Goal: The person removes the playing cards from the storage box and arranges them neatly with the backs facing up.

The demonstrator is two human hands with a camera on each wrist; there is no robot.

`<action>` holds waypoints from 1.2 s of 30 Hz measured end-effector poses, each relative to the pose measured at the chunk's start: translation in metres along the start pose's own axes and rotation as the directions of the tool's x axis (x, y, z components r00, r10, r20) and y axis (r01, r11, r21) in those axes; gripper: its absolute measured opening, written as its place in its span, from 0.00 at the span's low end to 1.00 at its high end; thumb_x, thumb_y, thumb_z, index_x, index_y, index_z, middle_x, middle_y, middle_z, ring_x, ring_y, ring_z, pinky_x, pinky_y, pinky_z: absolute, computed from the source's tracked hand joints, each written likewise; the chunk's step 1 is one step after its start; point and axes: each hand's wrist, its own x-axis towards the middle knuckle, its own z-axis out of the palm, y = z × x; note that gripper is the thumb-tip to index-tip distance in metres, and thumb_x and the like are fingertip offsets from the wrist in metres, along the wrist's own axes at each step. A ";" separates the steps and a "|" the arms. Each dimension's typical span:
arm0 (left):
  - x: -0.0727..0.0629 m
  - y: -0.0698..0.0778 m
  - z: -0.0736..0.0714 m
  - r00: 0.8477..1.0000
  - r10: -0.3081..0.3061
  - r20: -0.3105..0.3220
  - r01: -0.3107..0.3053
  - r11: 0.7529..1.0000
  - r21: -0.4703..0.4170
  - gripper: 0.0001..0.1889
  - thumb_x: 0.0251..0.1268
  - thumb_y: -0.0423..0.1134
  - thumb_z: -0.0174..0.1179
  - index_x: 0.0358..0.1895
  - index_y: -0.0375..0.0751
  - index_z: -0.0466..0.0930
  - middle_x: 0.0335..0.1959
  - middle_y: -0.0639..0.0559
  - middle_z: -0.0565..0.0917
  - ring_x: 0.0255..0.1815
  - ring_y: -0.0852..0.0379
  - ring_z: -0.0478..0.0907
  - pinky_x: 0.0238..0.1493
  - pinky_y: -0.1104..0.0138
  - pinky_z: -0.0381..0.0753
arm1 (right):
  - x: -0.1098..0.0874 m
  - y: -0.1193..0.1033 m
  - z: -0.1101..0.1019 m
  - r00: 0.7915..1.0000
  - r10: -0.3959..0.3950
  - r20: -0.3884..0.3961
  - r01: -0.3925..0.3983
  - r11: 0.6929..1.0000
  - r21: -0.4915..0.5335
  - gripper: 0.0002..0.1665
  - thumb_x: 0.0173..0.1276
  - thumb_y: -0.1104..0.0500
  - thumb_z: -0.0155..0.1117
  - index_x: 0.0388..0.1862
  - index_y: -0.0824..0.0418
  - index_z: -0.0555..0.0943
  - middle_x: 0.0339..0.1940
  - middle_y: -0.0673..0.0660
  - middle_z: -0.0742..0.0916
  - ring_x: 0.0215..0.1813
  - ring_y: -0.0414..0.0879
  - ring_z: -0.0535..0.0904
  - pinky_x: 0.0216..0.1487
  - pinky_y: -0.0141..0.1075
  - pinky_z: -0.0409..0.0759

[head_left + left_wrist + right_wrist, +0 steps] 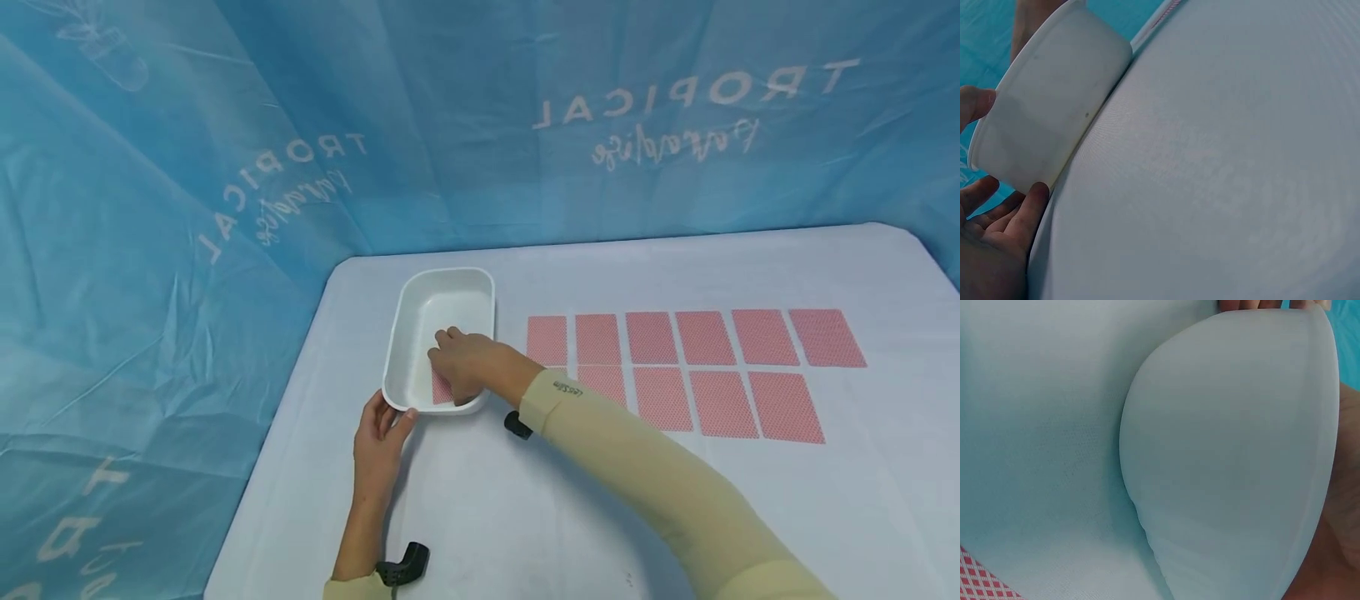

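A white rectangular tray (405, 333) with rounded corners sits on the white-covered table, left of centre. My left hand (378, 437) holds its near left corner, thumb on the rim and fingers against the outer wall. In the left wrist view, the left hand's fingers (1029, 219) lie low along the tray's side (1054, 100). My right hand (467, 364) reaches into the tray over a red-and-white patterned piece (441, 389), partly covering it. Its fingertips are hidden, so their hold on the piece is unclear. The right wrist view mostly shows the tray's outer wall (1229, 450).
Two rows of flat red-and-white patterned rectangles (705, 337) lie on the table (540, 517) to the right. My right forearm (630, 450) hides part of the near row. A blue printed curtain (480, 125) hangs behind and to the left.
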 end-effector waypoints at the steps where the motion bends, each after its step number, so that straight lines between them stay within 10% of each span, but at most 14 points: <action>1: 0.000 0.000 0.000 1.000 -0.001 -0.003 0.001 1.000 0.002 0.35 0.61 0.50 0.66 0.70 0.49 0.63 0.65 0.54 0.71 0.65 0.58 0.68 0.54 0.74 0.74 | 0.000 0.000 0.000 1.000 0.001 0.000 -0.001 1.000 0.000 0.41 0.54 0.45 0.73 0.64 0.56 0.70 0.57 0.54 0.71 0.56 0.47 0.64 0.49 0.37 0.73; 24: -0.001 0.003 -0.001 1.000 0.004 0.009 -0.004 1.000 -0.001 0.35 0.63 0.48 0.65 0.70 0.47 0.62 0.66 0.51 0.69 0.66 0.55 0.67 0.54 0.76 0.73 | 0.000 -0.002 -0.001 1.000 0.014 0.002 -0.014 0.998 0.067 0.27 0.55 0.54 0.70 0.53 0.55 0.75 0.51 0.55 0.71 0.49 0.47 0.63 0.42 0.37 0.72; 36: -0.001 0.000 0.001 1.000 0.011 -0.007 -0.011 1.000 0.019 0.35 0.62 0.49 0.65 0.70 0.48 0.62 0.66 0.52 0.70 0.66 0.55 0.67 0.55 0.75 0.73 | 0.001 -0.002 0.000 0.999 0.038 0.024 -0.040 0.994 0.101 0.35 0.55 0.54 0.72 0.61 0.55 0.71 0.53 0.56 0.70 0.49 0.48 0.63 0.43 0.38 0.71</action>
